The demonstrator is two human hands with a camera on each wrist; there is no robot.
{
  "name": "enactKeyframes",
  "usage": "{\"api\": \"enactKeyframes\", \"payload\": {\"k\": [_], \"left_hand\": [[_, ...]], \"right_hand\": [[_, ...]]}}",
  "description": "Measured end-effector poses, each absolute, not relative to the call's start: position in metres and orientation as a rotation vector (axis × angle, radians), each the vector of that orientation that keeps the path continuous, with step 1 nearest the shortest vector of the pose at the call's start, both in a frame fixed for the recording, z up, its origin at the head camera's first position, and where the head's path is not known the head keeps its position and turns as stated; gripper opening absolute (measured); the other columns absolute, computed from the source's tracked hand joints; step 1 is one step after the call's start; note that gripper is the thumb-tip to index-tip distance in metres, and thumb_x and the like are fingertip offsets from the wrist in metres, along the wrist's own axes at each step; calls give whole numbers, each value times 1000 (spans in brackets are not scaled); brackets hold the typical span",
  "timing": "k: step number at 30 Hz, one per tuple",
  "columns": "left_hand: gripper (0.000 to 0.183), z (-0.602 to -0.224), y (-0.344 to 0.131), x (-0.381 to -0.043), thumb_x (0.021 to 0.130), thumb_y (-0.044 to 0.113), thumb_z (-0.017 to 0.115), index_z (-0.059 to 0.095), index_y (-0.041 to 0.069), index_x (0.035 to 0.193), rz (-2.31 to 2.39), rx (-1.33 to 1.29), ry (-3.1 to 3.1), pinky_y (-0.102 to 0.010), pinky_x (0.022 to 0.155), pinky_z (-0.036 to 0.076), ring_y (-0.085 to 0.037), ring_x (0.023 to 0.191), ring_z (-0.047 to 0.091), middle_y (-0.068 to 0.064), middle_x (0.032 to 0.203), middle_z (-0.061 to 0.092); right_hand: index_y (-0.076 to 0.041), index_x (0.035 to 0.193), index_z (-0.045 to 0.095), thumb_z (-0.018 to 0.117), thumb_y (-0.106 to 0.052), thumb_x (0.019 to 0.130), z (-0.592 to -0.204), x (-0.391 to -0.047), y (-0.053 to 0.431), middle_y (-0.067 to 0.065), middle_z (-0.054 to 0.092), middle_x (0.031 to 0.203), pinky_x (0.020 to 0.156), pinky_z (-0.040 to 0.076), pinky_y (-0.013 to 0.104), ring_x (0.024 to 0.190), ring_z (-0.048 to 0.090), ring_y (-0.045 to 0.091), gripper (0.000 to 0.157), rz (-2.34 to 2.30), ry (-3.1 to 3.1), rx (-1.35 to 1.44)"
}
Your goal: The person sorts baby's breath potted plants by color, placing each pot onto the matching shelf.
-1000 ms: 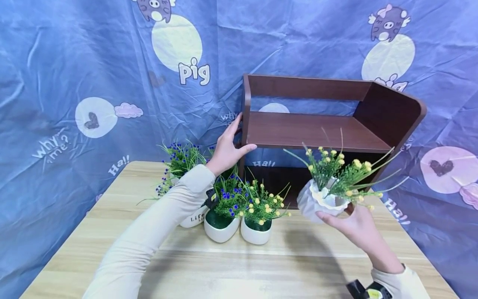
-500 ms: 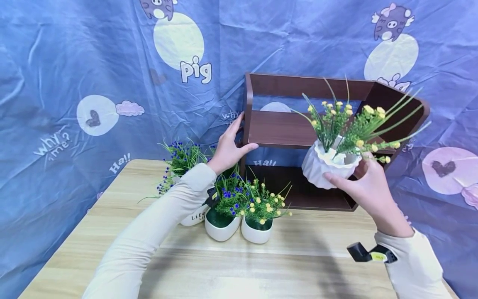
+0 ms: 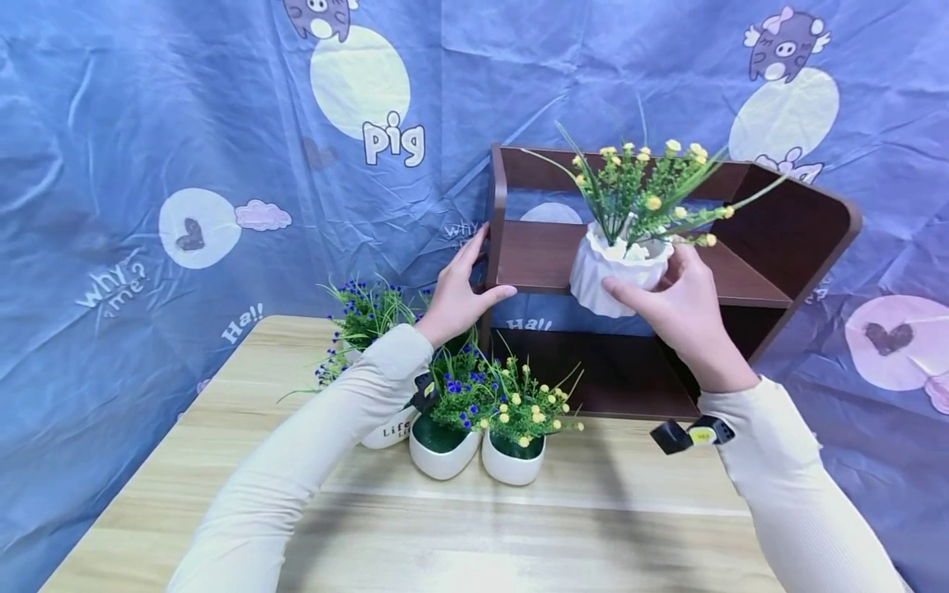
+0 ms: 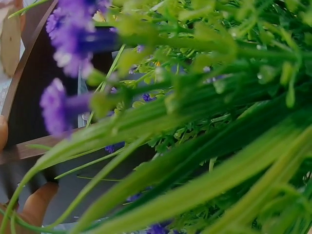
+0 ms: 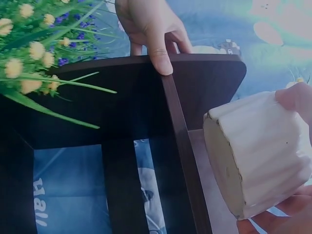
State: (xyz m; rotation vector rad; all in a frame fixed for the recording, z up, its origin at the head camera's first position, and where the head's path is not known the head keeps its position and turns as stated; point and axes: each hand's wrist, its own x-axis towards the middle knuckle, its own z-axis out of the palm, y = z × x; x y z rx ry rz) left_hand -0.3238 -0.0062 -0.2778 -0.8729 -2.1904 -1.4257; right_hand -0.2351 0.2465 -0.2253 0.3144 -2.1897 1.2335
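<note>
My right hand (image 3: 685,317) holds a white fluted flowerpot (image 3: 615,276) of yellow artificial flowers (image 3: 652,189), thumb on its near side. In the head view the pot overlaps the upper board of a dark brown two-tier shelf (image 3: 534,255). Its underside faces the right wrist camera, apart from the shelf's front edge. My left hand (image 3: 461,298) grips the shelf's left side panel, fingers along the outside and thumb over the front edge; the right wrist view shows that thumb (image 5: 161,56) too. Blue-purple flowers (image 4: 63,105) and long green leaves hide most of the left wrist view.
Left of the shelf's front stand a white pot of yellow flowers (image 3: 513,457), a white pot of blue flowers (image 3: 445,453) and a lettered white pot (image 3: 385,430). My left forearm passes over the lettered pot. A blue patterned cloth (image 3: 148,123) hangs behind the wooden table (image 3: 474,535).
My right hand has lifted the fluted pot from low before the shelf to upper-board height, then shifted it left. The pot tilts less now. My left hand keeps its place on the side panel.
</note>
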Motion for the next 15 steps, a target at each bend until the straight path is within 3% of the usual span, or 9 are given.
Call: {"api": "enactKeyframes", "payload": {"k": [9,15], "left_hand": [[89,-275,-6,-321,73,29,70,16,24,143,-1398,-866,-2200,-21,80,48,-15,121,41,7,145,22],[88,-280,-7,-326,74,35,70,15,26,142,-1379,-867,-2202,-24,85,46,-17,123,40,8,145,22]], "right_hand": [[-6,118,45,76,-17,69,-204,-267,231,4,56,105,65,47,14,86,57,9,59,1343,-2122,292],[-6,116,47,78,-31,65,-197,-290,226,3,56,102,69,45,16,86,55,9,65,1271,-2135,117]]}}
